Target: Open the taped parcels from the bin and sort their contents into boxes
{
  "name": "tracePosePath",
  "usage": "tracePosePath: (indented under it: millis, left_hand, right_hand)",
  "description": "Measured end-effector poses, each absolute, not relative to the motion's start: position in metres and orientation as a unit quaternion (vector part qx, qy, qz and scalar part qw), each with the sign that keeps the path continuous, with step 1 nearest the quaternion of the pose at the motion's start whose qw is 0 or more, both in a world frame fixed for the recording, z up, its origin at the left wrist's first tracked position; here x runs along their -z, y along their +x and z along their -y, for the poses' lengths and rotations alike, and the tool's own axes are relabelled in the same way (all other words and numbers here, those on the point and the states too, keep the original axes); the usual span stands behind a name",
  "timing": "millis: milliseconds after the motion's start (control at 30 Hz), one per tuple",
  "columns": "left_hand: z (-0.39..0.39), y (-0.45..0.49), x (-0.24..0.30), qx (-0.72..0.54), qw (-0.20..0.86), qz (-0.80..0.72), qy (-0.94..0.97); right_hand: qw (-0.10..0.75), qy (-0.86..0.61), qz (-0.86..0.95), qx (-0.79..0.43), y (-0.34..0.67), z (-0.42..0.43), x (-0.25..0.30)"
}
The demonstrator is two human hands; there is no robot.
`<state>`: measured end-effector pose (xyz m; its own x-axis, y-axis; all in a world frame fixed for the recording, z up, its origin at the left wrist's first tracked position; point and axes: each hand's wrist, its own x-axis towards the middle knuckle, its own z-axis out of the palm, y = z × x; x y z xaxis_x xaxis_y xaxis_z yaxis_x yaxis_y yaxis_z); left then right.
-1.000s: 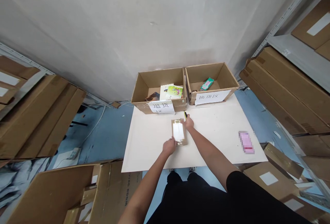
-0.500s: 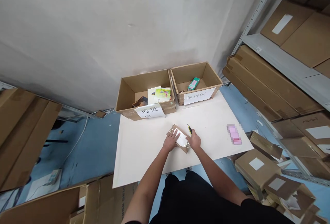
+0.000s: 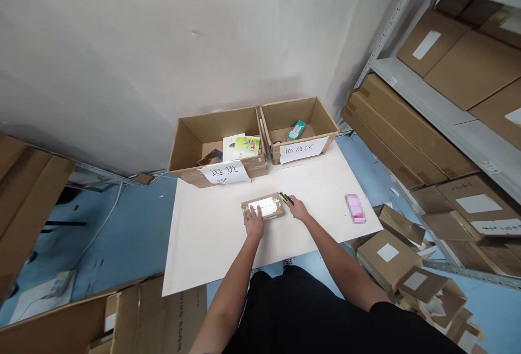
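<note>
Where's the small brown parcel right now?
Head view: parcel on the table centre, left hand on it, right hand holding a cutter at its right end.

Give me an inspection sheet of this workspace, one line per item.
Surface: white table, flat, over a blue floor.
Job's things: small cardboard parcel with a white label, lying flat mid-table; yellow-and-black tool at its right end.
Clutter: pink item, blurred, near the table's right edge; two open labelled cartons at the far edge, left carton holding booklets, right carton holding a green packet.
Hands: left hand flat on the parcel, fingers open; right hand closed on the tool.
Cables: white cable on the floor at left.
Surroundings: shelf of flat cartons at right; heap of parcels on the floor below.
</note>
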<state>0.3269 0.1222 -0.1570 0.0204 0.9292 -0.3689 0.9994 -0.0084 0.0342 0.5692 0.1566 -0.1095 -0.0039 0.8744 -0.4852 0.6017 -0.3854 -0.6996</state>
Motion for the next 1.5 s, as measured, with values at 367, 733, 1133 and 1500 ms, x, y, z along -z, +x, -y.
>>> tracePosePath:
  millis: [367,733,1133,1500]
  left_hand:
    - [-0.124,0.325,0.147,0.142,0.151,-0.685,0.699]
    - [-0.112,0.314,0.124,0.168,0.126,-0.719,0.663]
    - [-0.132,0.248,0.109,0.113,0.162,-0.736,0.648]
    - [-0.122,0.249,0.115,0.094,0.201,-0.768,0.601]
  right_hand:
    - [0.137,-0.639,0.519,-0.551,0.578,-0.135,0.118]
    - [0.163,-0.776,0.413,-0.447,0.623,-0.100,0.156]
    - [0.217,-0.782,0.484,-0.328,0.579,-0.105,0.171]
    - [0.122,-0.755,0.402,-0.503,0.401,-0.144,0.150]
